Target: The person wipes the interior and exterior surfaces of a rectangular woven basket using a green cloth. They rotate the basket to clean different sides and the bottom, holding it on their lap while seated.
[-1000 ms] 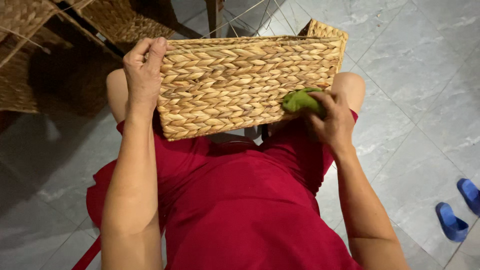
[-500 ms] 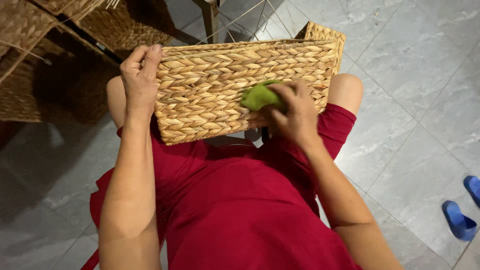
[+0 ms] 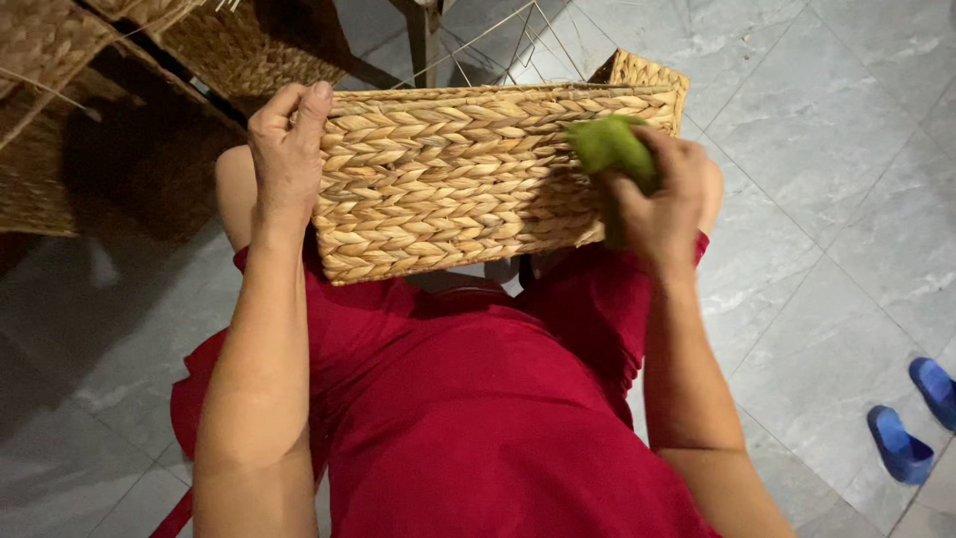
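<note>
Right hand (image 3: 665, 204) is closed around a green cloth (image 3: 609, 146), pressing it on the woven basket (image 3: 458, 179) near the basket's upper right corner. Left hand (image 3: 286, 151) grips the basket's left edge, fingers curled over the rim. That basket rests on the lap, on a red garment (image 3: 478, 399); its inside is hidden. Behind the basket, more wicker baskets (image 3: 60, 60) stand. Blue slippers (image 3: 911, 418) lie on grey floor tiles (image 3: 817, 130), well right of the basket.
</note>
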